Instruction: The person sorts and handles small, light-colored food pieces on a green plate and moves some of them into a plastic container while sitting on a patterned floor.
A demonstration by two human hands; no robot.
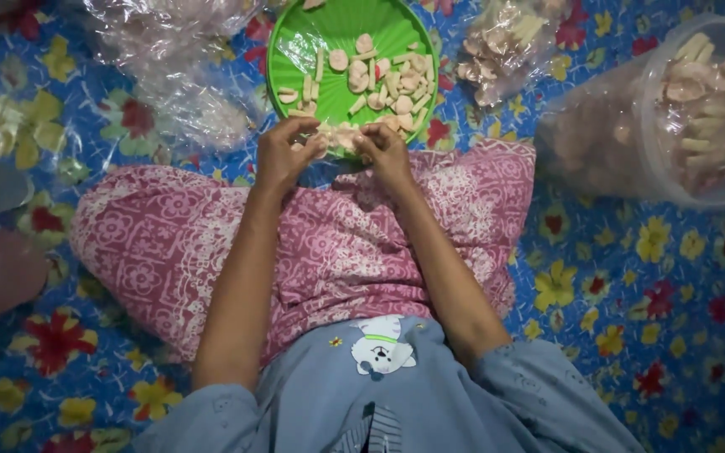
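A small clear bag (339,137) of pale snack pieces sits pinched between a person's two hands at the near rim of a green plate (291,50), just above a lap covered in pink patterned cloth (329,243). The left hand (283,155) closes its fingers on the bag's left side and the right hand (386,151) grips the right side, so both are clamped on it with only the bag between them; whether its mouth is open or sealed cannot be told.

On the plate, loose sticks and round slices (383,80) lie scattered over its right half, with the left half mostly bare, which suggests a good share of the pieces is already bagged and a modest heap is left to pack.

Beyond the plate to its right lies a filled plastic bag (501,46) of the same pieces, and farther right a large clear tub (698,109) on its side holds many more, so plenty of stock looks unpacked. To the plate's left, crumpled clear plastic (178,75) is spread over a blue mat printed with red and yellow flowers (656,277). Nearest the camera is the person's grey-blue shirt (379,394).
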